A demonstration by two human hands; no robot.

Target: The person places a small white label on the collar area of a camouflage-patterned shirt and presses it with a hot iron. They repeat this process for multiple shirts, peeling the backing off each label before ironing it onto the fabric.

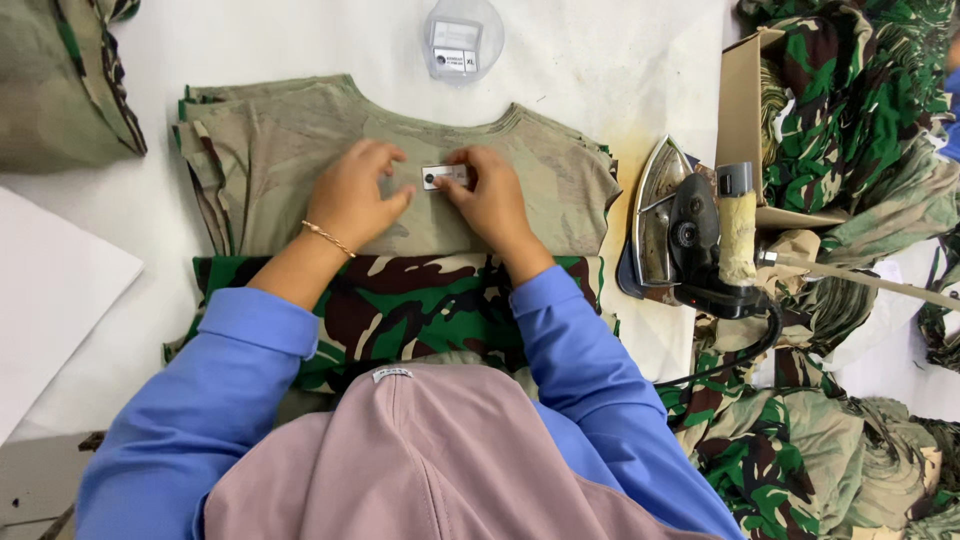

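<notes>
A stack of camouflage shirts [270, 150] lies inside out on the white table, collars away from me. A small white label [443, 177] sits just below the top shirt's neckline. My left hand [355, 195], with a thin bracelet at the wrist, rests flat on the fabric with its fingertips at the label's left end. My right hand [490, 195] presses its fingertips on the label's right end. Both arms wear blue sleeves. The green camouflage outer side [420, 300] shows at the folded hem near me.
An electric iron [690, 235] stands on its heel at the right, its cord running toward me. A cardboard box [745, 110] and heaps of camouflage garments [840, 130] fill the right side. A clear dish of labels [462, 40] sits beyond the collar. White sheet [50, 290] at left.
</notes>
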